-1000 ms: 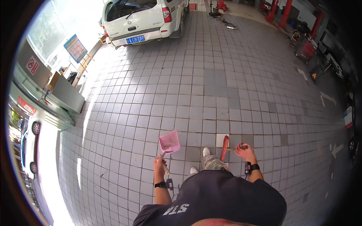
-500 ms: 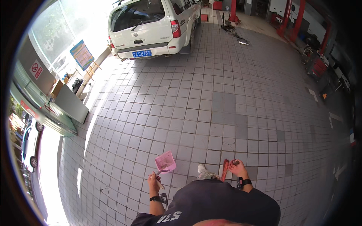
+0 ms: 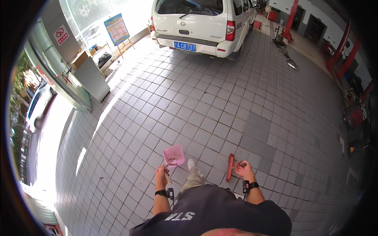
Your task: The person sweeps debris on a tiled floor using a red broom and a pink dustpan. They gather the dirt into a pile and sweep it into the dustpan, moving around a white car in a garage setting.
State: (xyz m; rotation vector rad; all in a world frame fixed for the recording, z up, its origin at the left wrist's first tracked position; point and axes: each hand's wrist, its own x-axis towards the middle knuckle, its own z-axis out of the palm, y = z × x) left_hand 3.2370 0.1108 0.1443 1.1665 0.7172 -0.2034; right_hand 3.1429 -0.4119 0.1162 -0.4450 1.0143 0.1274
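Note:
My left hand (image 3: 162, 176) is closed round the handle of a pink dustpan (image 3: 174, 152). The pan hangs in front of me with its open side facing away, and a few bits of debris seem to lie in it. In my right hand (image 3: 246, 171) is the handle of a broom (image 3: 230, 168), gripped near its top end. Its long reddish head shows low beside that hand, to the left; whether it touches the floor I cannot tell. Between the two tools one light shoe (image 3: 191, 163) of mine is stepping out.
Grey floor tiles (image 3: 189, 114) spread ahead. A white SUV (image 3: 197, 29) is parked at the far side. At the left stand a poster on an easel (image 3: 117, 30), a grey cabinet (image 3: 92, 80) and a glass doorway. Red lift posts (image 3: 290, 19) and workshop gear line the right.
My view has turned left, so the car and the easel sit farther right in it. One foot has come forward. The dustpan and the broom stay in my hands.

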